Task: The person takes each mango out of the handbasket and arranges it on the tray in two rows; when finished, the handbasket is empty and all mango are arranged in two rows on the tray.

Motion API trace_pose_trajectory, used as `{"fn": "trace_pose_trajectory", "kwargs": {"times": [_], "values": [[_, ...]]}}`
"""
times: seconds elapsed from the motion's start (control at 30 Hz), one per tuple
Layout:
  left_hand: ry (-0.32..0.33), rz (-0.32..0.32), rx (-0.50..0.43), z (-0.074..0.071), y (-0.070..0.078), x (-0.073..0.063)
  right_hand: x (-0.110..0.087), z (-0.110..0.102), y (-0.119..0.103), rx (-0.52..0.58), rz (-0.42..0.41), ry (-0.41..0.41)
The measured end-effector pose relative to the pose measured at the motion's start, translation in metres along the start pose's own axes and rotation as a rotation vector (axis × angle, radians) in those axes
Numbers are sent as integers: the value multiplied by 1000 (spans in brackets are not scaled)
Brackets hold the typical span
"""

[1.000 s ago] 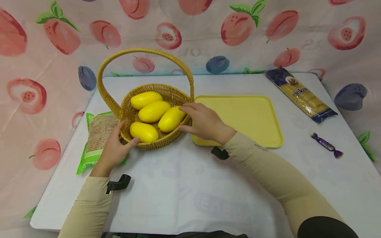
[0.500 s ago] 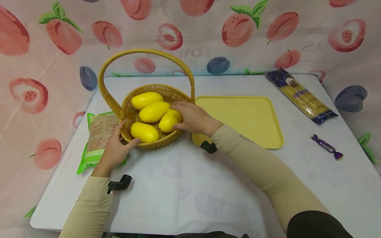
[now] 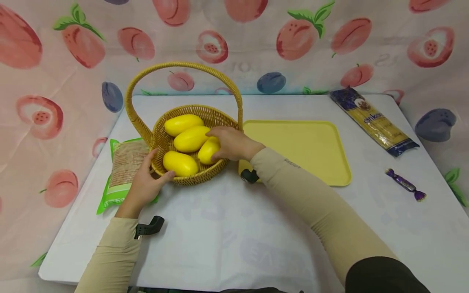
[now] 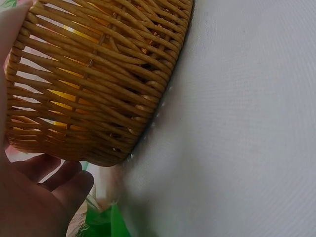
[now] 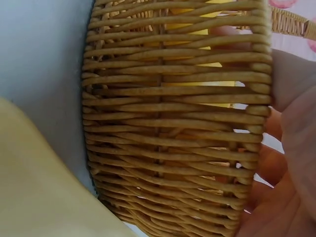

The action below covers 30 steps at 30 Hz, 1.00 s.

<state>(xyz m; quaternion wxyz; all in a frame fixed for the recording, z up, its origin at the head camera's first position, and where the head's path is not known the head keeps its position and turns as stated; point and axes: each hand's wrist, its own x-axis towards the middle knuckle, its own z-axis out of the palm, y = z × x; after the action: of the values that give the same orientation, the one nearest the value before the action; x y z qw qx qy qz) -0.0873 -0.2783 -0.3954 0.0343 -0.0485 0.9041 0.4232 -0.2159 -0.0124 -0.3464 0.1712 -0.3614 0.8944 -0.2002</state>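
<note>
A wicker basket [image 3: 199, 178] with a tall arched handle stands at the left of the table, and several yellow mangoes lie in it. My left hand [image 3: 144, 185] holds the basket's near-left rim, thumb over the edge. In the left wrist view its fingers [image 4: 74, 190] lie against the outside of the weave. My right hand [image 3: 234, 143] reaches over the right rim and grips the rightmost mango [image 3: 207, 152], partly covering it. The right wrist view shows the basket wall [image 5: 173, 118] hiding most of that mango, with the right hand [image 5: 291, 163] above the rim.
A yellow tray [image 3: 296, 152] lies right of the basket, under the right forearm. Left of the basket is a green-edged food bag [image 3: 126, 167]. A blue-and-gold packet [image 3: 373, 120] lies at the back right, with a purple-wrapped candy [image 3: 406, 185] nearer.
My right hand has moved left and farther into the basket, closing round the rightmost mango. My left hand has stayed at the rim.
</note>
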Motion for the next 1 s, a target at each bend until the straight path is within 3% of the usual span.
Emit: {"fn": "trace_pose_trajectory", "kwargs": {"times": [0.57,1.0], "values": [[-8,10,-41,1,1,-1,14,5,-6,-97,40,-86],[-5,11,-50,1,1,-2,11,6,-3,-99,18,-55]]}}
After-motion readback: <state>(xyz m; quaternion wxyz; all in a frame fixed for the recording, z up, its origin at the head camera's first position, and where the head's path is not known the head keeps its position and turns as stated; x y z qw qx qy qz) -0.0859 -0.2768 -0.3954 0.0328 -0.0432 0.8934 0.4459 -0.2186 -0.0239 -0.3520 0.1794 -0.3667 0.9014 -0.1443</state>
